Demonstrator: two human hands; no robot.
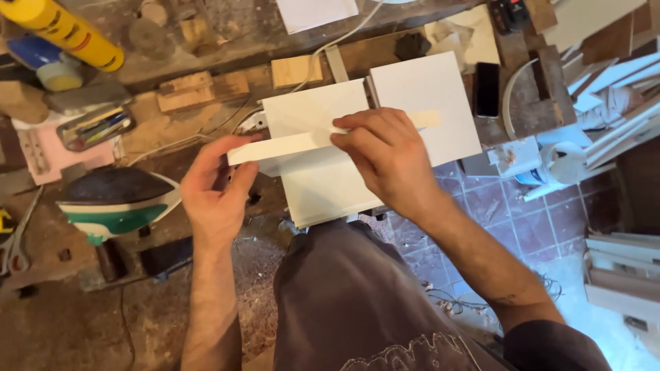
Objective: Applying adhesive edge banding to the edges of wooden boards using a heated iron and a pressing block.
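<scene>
A long white edging strip (289,145) lies across the top of a white panel (323,189) that stands on the workbench edge. My left hand (214,187) pinches the strip's left end between thumb and fingers. My right hand (385,154) presses down on the strip's middle with its fingertips. A second white panel (430,86) stands just behind and to the right, and the strip's right end (426,119) reaches across it.
A clothes iron (117,203) lies on the bench to the left. Behind are a yellow can (65,31), wood blocks (199,89), a tin of pens (96,127) and a dark phone (487,89). Scissors (15,244) lie far left. Offcuts pile up right, above tiled floor.
</scene>
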